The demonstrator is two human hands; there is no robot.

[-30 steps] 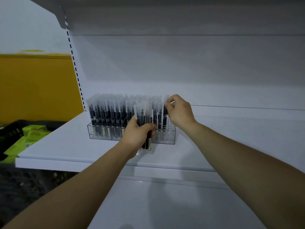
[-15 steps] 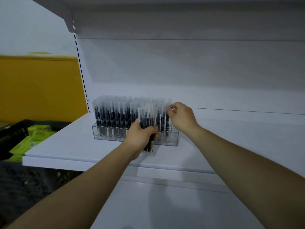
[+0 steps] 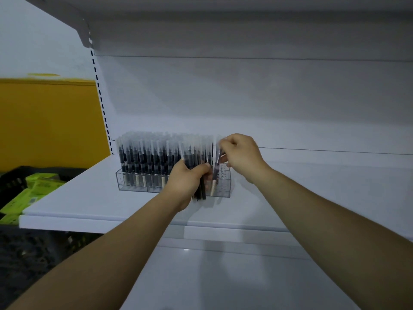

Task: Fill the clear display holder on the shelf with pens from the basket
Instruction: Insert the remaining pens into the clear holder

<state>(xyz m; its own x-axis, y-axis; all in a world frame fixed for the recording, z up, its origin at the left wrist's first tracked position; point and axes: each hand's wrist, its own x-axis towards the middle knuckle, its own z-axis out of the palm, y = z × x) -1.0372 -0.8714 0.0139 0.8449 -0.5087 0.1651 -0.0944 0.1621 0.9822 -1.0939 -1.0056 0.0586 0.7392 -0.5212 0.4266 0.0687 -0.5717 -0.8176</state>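
A clear display holder (image 3: 134,186) stands on the white shelf (image 3: 89,198), packed with several upright black pens (image 3: 143,157) with frosted caps. Only its right end shows bare holes (image 3: 223,175). My left hand (image 3: 185,182) grips a bundle of pens (image 3: 201,189) upright in front of the holder. My right hand (image 3: 239,155) pinches the capped top of a single pen (image 3: 215,173), which stands in the holder's right end, slightly tilted.
A black basket (image 3: 13,177) with green boxes (image 3: 33,189) sits low at the left, beyond the shelf's left end. A yellow wall panel (image 3: 49,121) is behind it. Another white shelf (image 3: 223,276) lies below, and one overhangs above.
My right hand has shifted slightly right and now holds a single pen lowered into the holder's right end. My left hand stays put with its bundle. The camera view drifted.
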